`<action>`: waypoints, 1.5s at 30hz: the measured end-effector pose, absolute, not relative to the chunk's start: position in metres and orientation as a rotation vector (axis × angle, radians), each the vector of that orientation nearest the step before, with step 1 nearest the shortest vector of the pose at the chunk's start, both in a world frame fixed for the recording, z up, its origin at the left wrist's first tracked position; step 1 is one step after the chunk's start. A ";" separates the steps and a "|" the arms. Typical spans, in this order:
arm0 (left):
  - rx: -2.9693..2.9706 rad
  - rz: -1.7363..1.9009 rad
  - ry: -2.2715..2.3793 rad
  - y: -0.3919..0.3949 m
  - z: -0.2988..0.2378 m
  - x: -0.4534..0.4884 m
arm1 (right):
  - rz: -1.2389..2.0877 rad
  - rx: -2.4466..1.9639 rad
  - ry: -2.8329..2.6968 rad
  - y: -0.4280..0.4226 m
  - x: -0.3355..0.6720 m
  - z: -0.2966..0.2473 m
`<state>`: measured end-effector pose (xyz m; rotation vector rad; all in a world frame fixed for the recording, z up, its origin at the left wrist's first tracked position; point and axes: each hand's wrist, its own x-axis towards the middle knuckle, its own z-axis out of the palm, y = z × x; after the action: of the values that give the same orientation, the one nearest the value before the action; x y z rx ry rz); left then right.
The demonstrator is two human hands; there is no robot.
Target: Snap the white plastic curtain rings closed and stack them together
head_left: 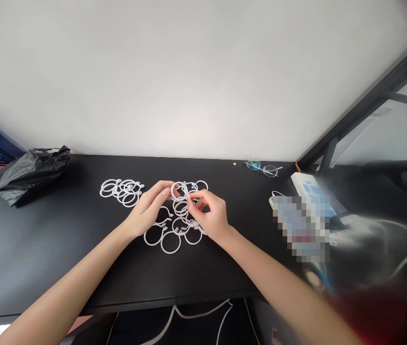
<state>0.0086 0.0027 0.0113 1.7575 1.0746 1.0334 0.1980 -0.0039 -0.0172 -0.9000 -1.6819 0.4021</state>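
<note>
Both of my hands meet over a black table (pixel 45 249), pinching one white plastic ring (pixel 179 191) between them. My left hand (pixel 150 210) grips its left side with thumb and fingers closed. My right hand (pixel 209 214) pinches its right side. Beneath and around the hands lies a loose pile of several white rings (pixel 175 230). A second, smaller cluster of white rings (pixel 121 190) sits to the left, apart from my hands.
A crumpled black plastic bag (pixel 33 173) lies at the far left. Glasses (pixel 263 167) rest near the wall at the back right. A white power strip (pixel 311 191) with cables and a blurred object lie at the right. White cables hang below the front edge.
</note>
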 end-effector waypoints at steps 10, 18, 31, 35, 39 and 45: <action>1.851 0.966 1.094 0.003 0.005 0.007 | 0.447 -0.853 -1.780 -0.005 0.197 -0.017; 2.000 0.908 1.140 0.000 0.009 0.011 | 0.504 -0.802 -1.849 -0.007 0.196 -0.022; 2.024 0.818 1.123 0.001 0.009 0.009 | 0.495 -0.769 -1.883 -0.005 0.199 -0.023; 2.015 0.839 1.160 0.000 0.009 0.011 | 0.531 -0.794 -1.900 -0.006 0.198 -0.021; 1.952 0.846 1.123 0.000 0.011 0.012 | 0.596 -0.830 -1.909 -0.007 0.199 -0.019; 1.870 0.854 1.063 0.001 0.012 0.011 | 0.637 -0.875 -2.010 -0.007 0.203 -0.015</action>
<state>0.0111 0.0005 0.0122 1.8702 1.0627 0.8545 0.2035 -0.0073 -0.0147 -0.8749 -2.0099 0.6369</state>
